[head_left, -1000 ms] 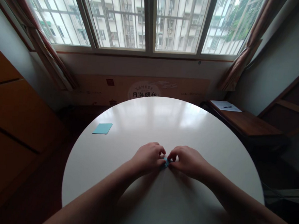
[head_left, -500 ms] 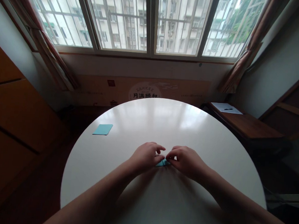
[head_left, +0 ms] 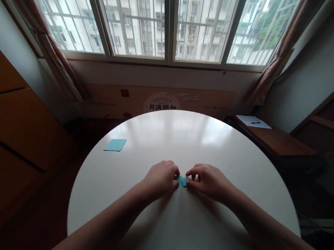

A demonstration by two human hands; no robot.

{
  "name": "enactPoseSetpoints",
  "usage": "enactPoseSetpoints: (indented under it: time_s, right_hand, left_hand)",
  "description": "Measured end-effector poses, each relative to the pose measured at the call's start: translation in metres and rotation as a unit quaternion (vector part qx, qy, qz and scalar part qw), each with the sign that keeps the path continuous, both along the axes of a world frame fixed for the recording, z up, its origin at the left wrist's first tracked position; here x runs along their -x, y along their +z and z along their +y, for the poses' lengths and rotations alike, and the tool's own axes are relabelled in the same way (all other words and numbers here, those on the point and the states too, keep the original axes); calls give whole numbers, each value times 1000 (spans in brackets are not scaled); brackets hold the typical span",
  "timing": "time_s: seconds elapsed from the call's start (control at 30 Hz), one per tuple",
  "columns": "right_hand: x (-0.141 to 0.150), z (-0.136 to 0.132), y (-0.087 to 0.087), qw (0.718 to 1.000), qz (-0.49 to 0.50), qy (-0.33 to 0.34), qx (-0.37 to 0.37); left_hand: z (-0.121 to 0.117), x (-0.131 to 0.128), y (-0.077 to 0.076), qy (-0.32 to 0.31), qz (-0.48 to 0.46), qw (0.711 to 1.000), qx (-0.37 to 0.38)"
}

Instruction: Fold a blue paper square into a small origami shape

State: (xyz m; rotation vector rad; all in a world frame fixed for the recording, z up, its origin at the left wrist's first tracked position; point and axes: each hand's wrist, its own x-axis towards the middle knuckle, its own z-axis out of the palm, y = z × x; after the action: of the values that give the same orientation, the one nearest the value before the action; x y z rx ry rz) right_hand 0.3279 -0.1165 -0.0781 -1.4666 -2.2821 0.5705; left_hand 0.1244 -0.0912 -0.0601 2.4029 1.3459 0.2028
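A small folded piece of light-blue paper lies on the white table between my hands, with a crease or edge running down its middle. My left hand grips its left side, thumb at the near corner and curled fingers at the far one. At the right edge, my right hand has its thumb against the paper, with the index finger bent over towards the far corner. The fingers partly cover both ends of the paper.
A stack of square light-blue paper rests on the round white table at the left. To the right stands a wooden side table bearing a white sheet and a dark pen. Windows with bars are ahead.
My left fingers have drawn back to the left and curled onto the paper's edge. The right fingers have opened slightly, and more of the folded paper shows between the hands.
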Motion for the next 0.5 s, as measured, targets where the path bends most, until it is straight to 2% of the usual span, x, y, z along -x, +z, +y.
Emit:
enactPoseSetpoints:
  time_s: [0.3, 0.43, 0.5]
  right_hand:
    - [3, 0, 0, 999, 37, 2, 0]
    - [2, 3, 0, 993, 90, -46, -53]
    - [1, 4, 0, 985, 124, -76, -89]
  left_hand:
    - [4, 1, 1, 24, -59, 998, 9]
    - [1, -1, 9, 81, -126, 986, -73]
    - [-2, -4, 12, 94, -170, 978, -81]
